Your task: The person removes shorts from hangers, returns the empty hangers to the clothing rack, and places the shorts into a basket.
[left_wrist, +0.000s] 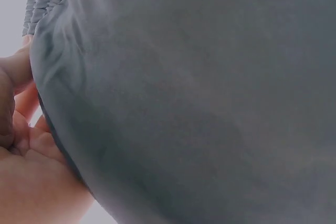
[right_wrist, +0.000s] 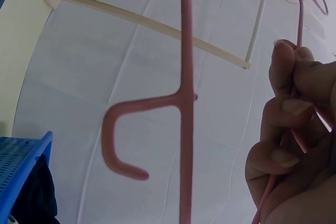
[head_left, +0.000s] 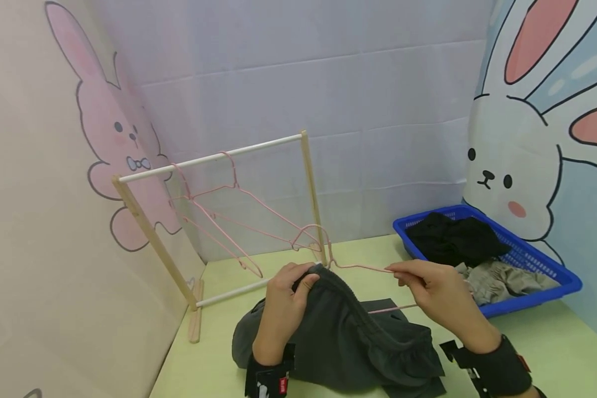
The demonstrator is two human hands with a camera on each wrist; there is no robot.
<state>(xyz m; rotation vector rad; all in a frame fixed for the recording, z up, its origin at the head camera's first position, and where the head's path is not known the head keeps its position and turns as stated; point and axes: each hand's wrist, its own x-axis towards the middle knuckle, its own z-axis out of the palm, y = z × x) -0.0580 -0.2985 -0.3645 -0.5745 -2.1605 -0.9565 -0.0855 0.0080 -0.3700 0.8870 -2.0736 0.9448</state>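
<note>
Dark grey pants (head_left: 323,331) with a gathered elastic waistband (head_left: 350,301) are bunched over the front of the table. My left hand (head_left: 284,304) pinches the waistband at its upper left end between thumb and fingers; in the left wrist view, the grey cloth (left_wrist: 199,98) covers most of the picture. My right hand (head_left: 440,293) holds one shoulder of a pink hanger (head_left: 358,267). The hanger's top hook rises just right of my left hand, and its lower bar runs in behind the waistband. A small side hook (right_wrist: 107,135) on the hanger shows close up in the right wrist view.
A wooden rack (head_left: 308,182) with a white top rail (head_left: 263,146) stands at the back left. Two more pink hangers (head_left: 234,179) hang from it. On the right, a blue basket (head_left: 532,262) holds black cloth (head_left: 453,237) and beige-grey cloth (head_left: 507,279).
</note>
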